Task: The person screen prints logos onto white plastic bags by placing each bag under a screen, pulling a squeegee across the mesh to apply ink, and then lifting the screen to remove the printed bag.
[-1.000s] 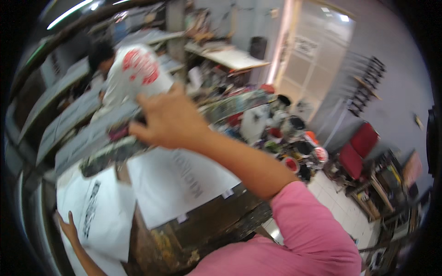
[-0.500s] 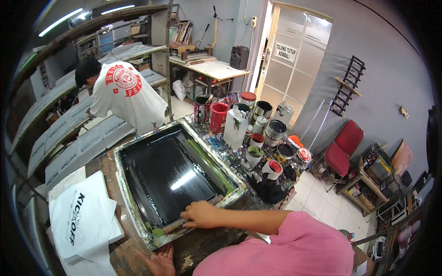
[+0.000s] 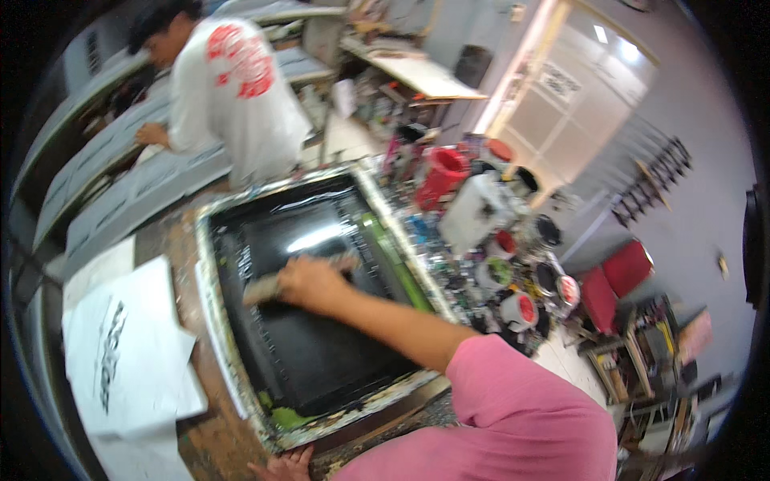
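Note:
My right hand (image 3: 311,282) is closed around the wooden handle of a squeegee (image 3: 263,292), which lies across the inside of a screen-printing frame (image 3: 361,410). Glossy black ink (image 3: 337,353) covers most of the mesh, with green strips along the right side and near left corner. The frame's pale rim is crusted with paint. Below its near left corner, partly cut off by the picture's lower edge, my left hand (image 3: 285,465) has its fingers apart and holds nothing visible. White sheets with black print (image 3: 152,321) are stacked left of the frame on the wooden table (image 3: 204,425).
Paint containers crowd the right side, among them a red bucket (image 3: 443,176) and a stained white jerrycan (image 3: 473,212). A person in a white shirt (image 3: 241,120) stands beyond the frame, next to racks of pale sheets (image 3: 120,208). A red chair (image 3: 618,276) stands farther right.
My right hand has carried the squeegee from the frame's near end to about the middle of the mesh. My left hand has turned from palm up and sits lower. The view has shifted and blurred.

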A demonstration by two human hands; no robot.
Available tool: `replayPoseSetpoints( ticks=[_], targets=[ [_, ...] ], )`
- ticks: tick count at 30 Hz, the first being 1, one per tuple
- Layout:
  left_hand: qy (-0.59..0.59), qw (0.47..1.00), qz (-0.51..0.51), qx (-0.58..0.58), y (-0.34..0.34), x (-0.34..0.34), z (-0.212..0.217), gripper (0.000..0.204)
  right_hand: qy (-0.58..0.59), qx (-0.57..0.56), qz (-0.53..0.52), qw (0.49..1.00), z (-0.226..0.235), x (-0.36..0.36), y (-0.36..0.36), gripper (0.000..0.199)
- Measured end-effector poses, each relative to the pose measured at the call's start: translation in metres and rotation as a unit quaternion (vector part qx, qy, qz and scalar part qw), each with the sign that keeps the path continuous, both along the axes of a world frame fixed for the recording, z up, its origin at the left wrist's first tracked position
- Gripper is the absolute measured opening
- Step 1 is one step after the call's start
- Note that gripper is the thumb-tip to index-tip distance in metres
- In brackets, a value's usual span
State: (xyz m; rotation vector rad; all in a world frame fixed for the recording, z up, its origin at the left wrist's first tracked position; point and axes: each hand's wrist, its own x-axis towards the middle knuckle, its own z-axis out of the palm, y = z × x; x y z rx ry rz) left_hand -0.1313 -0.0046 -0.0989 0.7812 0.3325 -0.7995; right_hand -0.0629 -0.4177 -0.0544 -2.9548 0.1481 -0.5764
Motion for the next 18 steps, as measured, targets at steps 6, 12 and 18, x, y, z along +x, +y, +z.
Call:
replayPoseSetpoints(
  ticks=[6,12,18],
  targets=[
    [-0.071,0.995,-0.035,-0.061,0.026,-0.011,-0.027,0.097,0.076,0.015,-0.008,0.997,0.018,0.11,-0.092,0.041],
    [-0.086,0.987,-0.048,-0.13,0.023,-0.006,-0.02,0.094,0.072,-0.023,-0.004,0.997,0.032,0.141,-0.122,0.043],
    [-0.114,0.965,-0.082,-0.222,0.024,-0.004,-0.042,0.099,0.037,-0.06,-0.008,0.998,0.015,0.067,-0.061,0.038]
  ],
)
